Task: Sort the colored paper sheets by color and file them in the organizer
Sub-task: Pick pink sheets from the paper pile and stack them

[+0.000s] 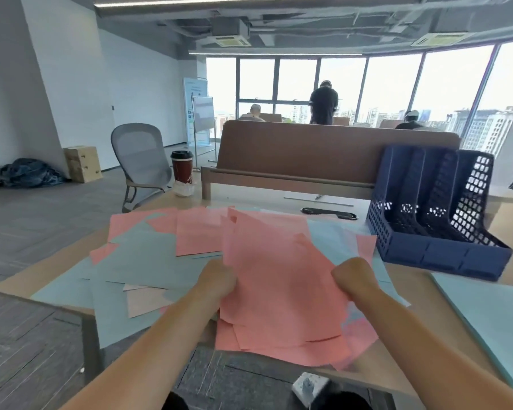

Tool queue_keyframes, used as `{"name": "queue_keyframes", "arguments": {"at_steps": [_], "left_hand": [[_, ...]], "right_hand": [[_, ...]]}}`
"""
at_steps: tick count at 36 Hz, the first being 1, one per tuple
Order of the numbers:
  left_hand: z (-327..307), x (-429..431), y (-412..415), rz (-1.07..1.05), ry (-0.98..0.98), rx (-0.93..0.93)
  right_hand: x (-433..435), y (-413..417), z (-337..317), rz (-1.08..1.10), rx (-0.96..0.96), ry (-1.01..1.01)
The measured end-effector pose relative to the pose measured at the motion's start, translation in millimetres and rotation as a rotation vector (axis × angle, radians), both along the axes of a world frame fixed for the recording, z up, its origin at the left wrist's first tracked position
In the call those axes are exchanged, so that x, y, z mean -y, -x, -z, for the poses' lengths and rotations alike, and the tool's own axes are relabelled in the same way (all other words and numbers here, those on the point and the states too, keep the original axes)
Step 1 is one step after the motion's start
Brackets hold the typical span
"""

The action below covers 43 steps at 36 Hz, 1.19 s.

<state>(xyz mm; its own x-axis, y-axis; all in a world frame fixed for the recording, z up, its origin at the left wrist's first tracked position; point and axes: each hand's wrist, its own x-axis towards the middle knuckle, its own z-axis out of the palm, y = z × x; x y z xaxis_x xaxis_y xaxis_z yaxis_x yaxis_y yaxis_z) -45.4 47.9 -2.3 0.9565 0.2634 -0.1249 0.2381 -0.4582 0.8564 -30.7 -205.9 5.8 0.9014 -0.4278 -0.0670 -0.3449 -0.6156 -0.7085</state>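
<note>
A loose bundle of pink sheets (279,279) is held up above the desk between both hands. My left hand (216,281) grips its left edge and my right hand (354,276) grips its right edge, fingers curled round the paper. Under and around the bundle lie mixed light blue sheets (148,255) and more pink sheets (199,232), spread over the desk. The dark blue plastic organizer (444,253) with three upright slots stands at the right, beyond my right hand; no paper shows in its slots.
A stack of light blue sheets (492,318) lies at the near right. A red paper cup (182,168) stands at the desk's far left corner, a grey chair (142,161) behind it. A brown divider (323,155) borders the desk's far side. A white power strip (308,386) lies below.
</note>
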Motion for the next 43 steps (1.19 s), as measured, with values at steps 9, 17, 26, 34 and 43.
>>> {"name": "queue_keyframes", "arguments": {"at_steps": [9, 17, 26, 34, 43], "left_hand": [[10.2, 38.2, -10.2, 0.034, 0.065, -0.007], [4.9, 59.9, -13.2, 0.112, -0.154, 0.011], [-5.7, 52.5, -13.7, 0.08, 0.123, 0.007], [-6.0, 47.1, -8.0, 0.038, 0.197, 0.056], [-20.7, 42.5, -9.3, 0.104, 0.534, -0.021]], "right_hand": [[28.4, 19.6, -10.3, -0.08, -0.06, -0.16], [26.7, 11.6, -11.9, -0.109, -0.089, -0.191], [31.9, 1.0, -1.0, -0.155, -0.13, -0.198], [47.6, 11.7, 4.7, -0.168, 0.011, -0.464], [42.2, 9.8, -5.2, -0.182, 0.031, -0.646]]}}
